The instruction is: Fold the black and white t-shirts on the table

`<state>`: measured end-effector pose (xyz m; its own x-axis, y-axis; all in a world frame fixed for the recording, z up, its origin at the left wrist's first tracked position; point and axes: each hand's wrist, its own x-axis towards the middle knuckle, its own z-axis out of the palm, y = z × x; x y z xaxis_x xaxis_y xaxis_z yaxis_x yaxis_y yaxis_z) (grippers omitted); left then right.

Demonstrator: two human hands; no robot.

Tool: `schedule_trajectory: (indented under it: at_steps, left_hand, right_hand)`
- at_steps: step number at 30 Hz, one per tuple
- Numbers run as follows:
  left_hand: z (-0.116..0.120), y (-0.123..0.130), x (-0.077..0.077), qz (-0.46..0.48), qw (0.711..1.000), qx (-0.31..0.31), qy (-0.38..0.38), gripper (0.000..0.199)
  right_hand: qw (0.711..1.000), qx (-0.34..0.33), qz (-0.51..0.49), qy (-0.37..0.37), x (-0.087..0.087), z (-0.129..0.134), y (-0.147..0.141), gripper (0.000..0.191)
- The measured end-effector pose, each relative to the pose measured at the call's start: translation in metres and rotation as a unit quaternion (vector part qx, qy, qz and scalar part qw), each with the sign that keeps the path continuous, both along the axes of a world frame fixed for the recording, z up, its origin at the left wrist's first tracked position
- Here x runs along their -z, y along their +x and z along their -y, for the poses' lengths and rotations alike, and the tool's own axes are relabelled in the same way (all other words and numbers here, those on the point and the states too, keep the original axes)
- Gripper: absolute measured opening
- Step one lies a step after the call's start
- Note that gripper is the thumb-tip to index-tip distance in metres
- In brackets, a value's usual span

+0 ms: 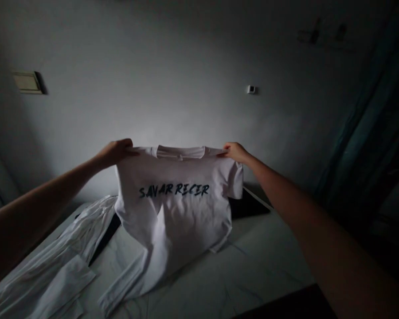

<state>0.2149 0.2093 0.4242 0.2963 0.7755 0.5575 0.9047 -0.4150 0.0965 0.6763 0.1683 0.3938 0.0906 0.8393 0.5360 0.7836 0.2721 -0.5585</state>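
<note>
A white T-shirt [186, 212] with dark lettering across its chest hangs in front of me, stretched between my hands. My left hand [121, 148] is closed on the left shoulder of the shirt. The other shoulder is pinched in my right hand [234, 151]. The ribbed collar faces up midway between them. Folds run down the shirt's lower part, and its hem rests on the pale marbled surface [266, 257] below.
White crumpled cloth [63, 266] lies at the left of the surface. A dark flat item [249, 208] is partly hidden behind the shirt. A wall [186, 79] stands behind, with a switch plate [28, 83] and a small white fixture [251, 89]. Dark curtains [362, 119] hang at right.
</note>
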Motion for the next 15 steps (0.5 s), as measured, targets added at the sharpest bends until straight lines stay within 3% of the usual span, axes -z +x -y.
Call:
schedule_trajectory:
  at_steps: [2,4,6,8,10,12,15]
  left_hand:
    - [0.010,-0.002,-0.060,0.028,0.996,0.015,0.082,0.045]
    - [0.024,-0.004,-0.107,0.053,0.989,0.028,0.135,0.046]
    - [0.038,-0.005,-0.139,0.051,0.986,0.012,0.158,0.048]
    - [0.051,-0.003,-0.158,0.033,0.985,-0.017,0.166,0.051]
    - [0.064,-0.001,-0.164,0.028,0.981,-0.040,0.190,0.055]
    - [0.078,-0.002,-0.154,0.032,0.974,-0.046,0.219,0.057]
    - [0.105,-0.016,-0.106,-0.003,0.976,-0.017,0.218,0.053]
  right_hand:
    - [0.994,-0.011,0.020,0.110,-0.057,0.003,0.007,0.041]
    - [0.984,-0.035,0.036,0.172,-0.103,0.014,0.010,0.040]
    - [0.977,-0.036,0.060,0.200,-0.135,0.027,0.007,0.035]
    - [0.968,-0.022,0.092,0.234,-0.155,0.038,0.000,0.031]
    - [0.948,-0.007,0.111,0.298,-0.163,0.048,-0.007,0.031]
    - [0.933,0.000,0.109,0.344,-0.158,0.058,-0.010,0.031]
    - [0.952,-0.029,0.092,0.290,-0.127,0.081,-0.006,0.036]
